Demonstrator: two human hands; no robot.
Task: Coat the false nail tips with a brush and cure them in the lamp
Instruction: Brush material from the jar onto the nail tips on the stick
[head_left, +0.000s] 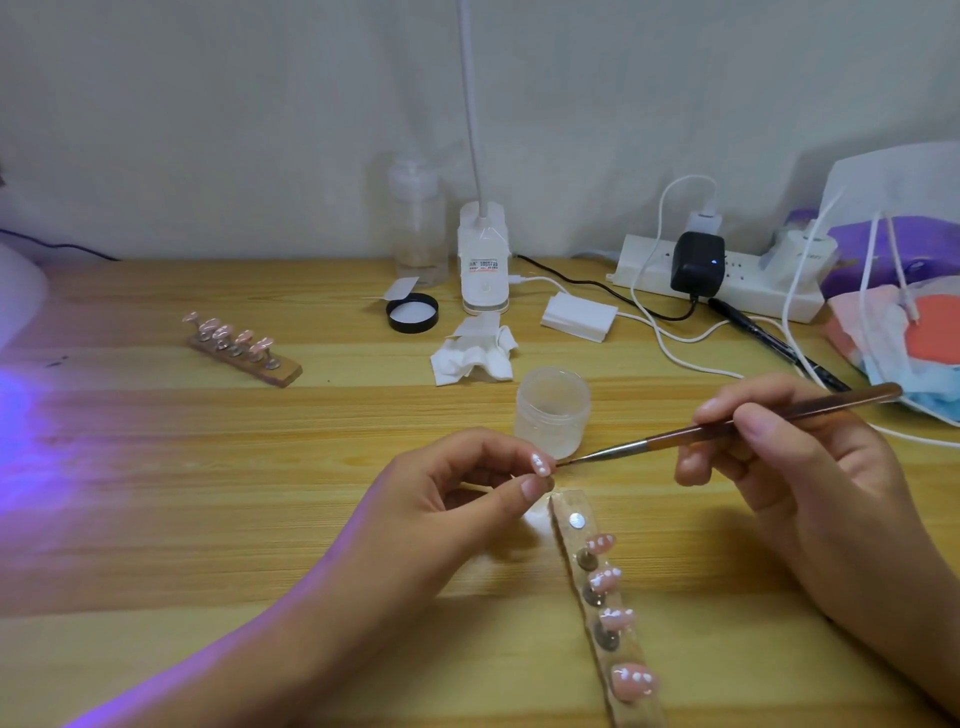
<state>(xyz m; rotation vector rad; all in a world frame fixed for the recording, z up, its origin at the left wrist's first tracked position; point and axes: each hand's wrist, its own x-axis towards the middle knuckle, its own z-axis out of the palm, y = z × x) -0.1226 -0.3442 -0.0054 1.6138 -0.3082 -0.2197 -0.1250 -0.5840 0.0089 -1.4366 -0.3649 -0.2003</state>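
Note:
My left hand (467, 483) pinches a small stand carrying a pink false nail tip (540, 464) with white dots. My right hand (779, 457) grips a thin brown brush (737, 423) like a pen, its fine tip touching that nail. Below them a wooden strip (597, 597) holds several more pink dotted tips on round stands. A second strip (241, 351) with several tips lies at the left back. The curing lamp (15, 296) shows only as a white edge at far left, casting purple light on the table.
An open frosted jar (553, 410) stands just behind the hands, its black lid (412, 313) farther back. Crumpled tissue (475, 356), a clip desk lamp (483, 260), a clear bottle (418, 223), a power strip (727, 275) with cables, and face masks (904, 338) crowd the back right.

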